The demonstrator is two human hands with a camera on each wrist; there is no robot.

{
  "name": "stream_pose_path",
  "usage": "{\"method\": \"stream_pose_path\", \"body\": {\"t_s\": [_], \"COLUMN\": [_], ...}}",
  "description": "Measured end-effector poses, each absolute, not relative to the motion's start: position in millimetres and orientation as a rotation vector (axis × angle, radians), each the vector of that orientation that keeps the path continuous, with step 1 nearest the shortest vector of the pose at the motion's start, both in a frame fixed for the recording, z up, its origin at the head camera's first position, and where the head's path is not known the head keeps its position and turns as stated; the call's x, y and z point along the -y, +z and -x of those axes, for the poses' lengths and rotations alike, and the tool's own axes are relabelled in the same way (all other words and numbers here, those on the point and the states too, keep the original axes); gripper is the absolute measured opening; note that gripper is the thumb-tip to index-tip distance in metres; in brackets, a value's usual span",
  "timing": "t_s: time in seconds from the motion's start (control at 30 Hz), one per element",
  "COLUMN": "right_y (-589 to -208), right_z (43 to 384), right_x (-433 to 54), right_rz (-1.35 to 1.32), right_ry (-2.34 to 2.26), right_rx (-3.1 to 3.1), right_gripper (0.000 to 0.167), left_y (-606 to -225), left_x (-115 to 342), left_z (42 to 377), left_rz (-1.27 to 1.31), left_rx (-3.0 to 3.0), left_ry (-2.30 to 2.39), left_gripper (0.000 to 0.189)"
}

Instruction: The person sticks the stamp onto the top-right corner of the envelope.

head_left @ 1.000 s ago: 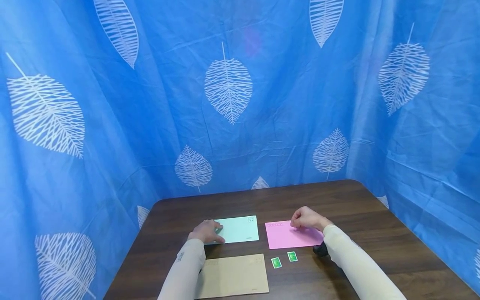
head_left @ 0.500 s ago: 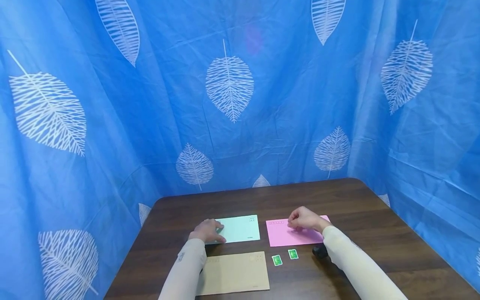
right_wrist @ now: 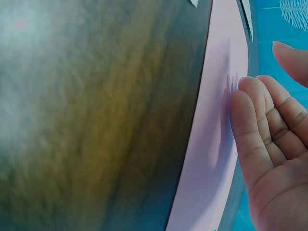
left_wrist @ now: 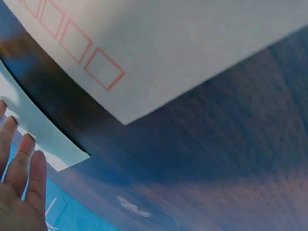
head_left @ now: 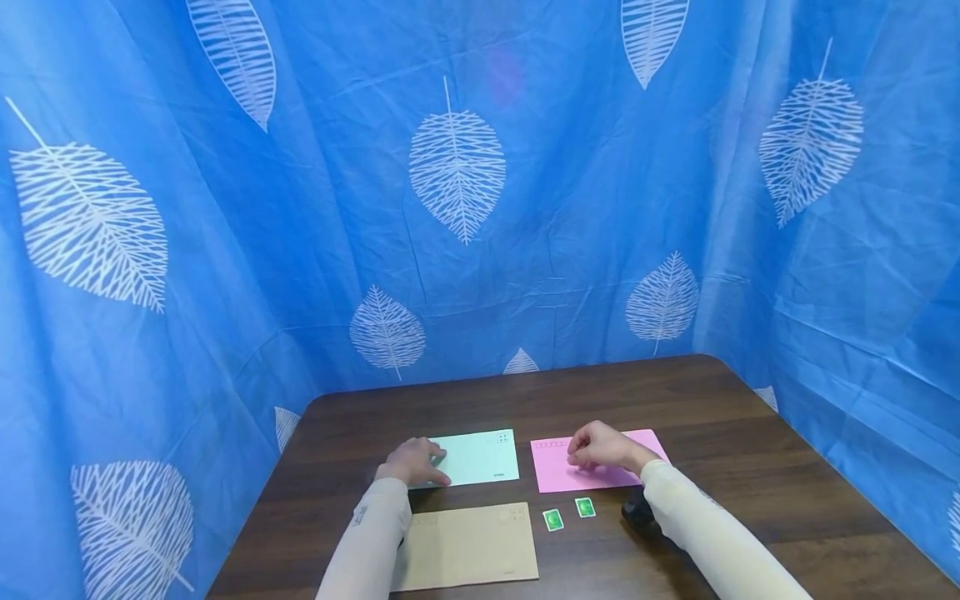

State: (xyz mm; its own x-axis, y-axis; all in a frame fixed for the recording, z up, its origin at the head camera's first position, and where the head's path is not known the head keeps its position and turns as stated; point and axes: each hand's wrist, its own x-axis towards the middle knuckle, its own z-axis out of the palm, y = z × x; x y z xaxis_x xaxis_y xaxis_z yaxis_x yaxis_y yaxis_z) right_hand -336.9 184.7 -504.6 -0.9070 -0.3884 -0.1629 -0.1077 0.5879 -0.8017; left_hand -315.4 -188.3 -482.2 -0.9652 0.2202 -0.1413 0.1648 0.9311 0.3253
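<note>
My left hand rests at the left end of a mint-green envelope. Its straight fingers lie over that envelope in the left wrist view. Over the middle of a pink envelope is my right hand, with nothing held. In the right wrist view its fingers bend slightly close above the pink paper, the thumb apart from them. Nearer the body lies a tan envelope, its left end hidden by the left sleeve. Two small green stamps lie to its right.
The brown wooden table has rounded far corners. Blue curtains with white leaf prints hang close around it. A black object shows at the right wrist, below the pink envelope.
My right hand has shifted a little left across the pink envelope, and more of that envelope's right end shows. The left hand stays on the mint-green envelope.
</note>
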Motion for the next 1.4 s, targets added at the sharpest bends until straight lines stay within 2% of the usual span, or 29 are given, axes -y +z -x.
{"method": "stream_pose_path", "body": {"t_s": [1.4], "right_y": [-494.6], "right_z": [305.8], "right_x": [-148.1], "right_rz": [0.680], "right_ry": [-1.072], "right_rx": [-2.479], "right_gripper": [0.007], "left_y": [-481.4], "left_x": [187.3], "left_z": [317.7], "left_rz": [-0.259], "left_rx": [-2.908], "left_ry": [0.469], "left_gripper": [0.059]}}
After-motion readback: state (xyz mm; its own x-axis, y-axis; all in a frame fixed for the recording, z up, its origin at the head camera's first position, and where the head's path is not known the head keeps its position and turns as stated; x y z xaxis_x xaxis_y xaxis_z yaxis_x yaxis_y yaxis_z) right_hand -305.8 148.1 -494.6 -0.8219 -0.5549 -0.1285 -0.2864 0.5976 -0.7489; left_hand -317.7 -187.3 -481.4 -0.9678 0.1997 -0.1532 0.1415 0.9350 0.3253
